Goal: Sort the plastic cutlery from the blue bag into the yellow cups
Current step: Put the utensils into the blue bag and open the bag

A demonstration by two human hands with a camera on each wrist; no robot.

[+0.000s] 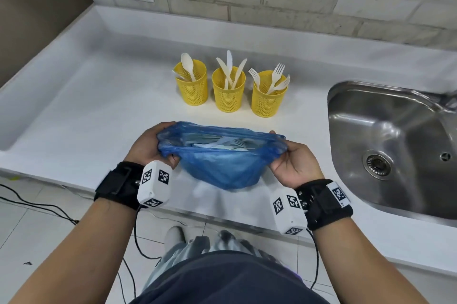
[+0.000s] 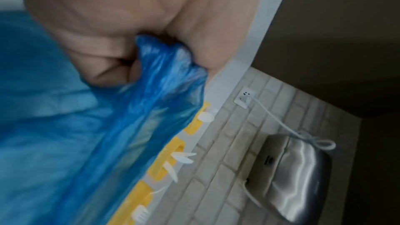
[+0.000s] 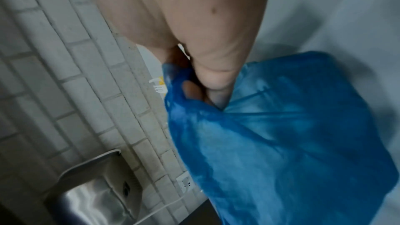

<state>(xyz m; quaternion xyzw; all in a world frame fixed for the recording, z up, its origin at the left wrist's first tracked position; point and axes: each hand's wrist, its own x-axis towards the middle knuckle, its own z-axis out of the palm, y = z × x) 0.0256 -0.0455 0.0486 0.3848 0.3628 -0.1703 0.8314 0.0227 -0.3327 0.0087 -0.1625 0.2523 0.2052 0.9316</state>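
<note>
Both of my hands have the blue bag (image 1: 220,167) stretched open above the near edge of the white desk (image 1: 99,110). My left hand (image 1: 150,147) has a bunched fold of the rim clenched in curled fingers. My right hand (image 1: 291,165) pinches the opposite rim between thumb and fingers, so each grip is closed tight on film and nothing else.

I judge the bag thin, soft and slippery. It sags into a pouch under a light load and wrinkles wherever it is gathered, so it needs a wad of film to hold, not a single layer. Inside lies the remaining cutlery (image 1: 222,144), pale pieces seen through the mouth, a fork's tines among them. These look light, stiff and smooth. I would take one by its handle, since tines could snag the film.

Beyond the bag stand three yellow cups, rigid perforated mesh with straight sides. The left cup (image 1: 191,83) holds spoons, the middle cup (image 1: 228,92) knives, and the right cup (image 1: 269,95) forks. They look light enough to tip if knocked. To my right, a steel sink (image 1: 395,135) is set into the desk.
</note>
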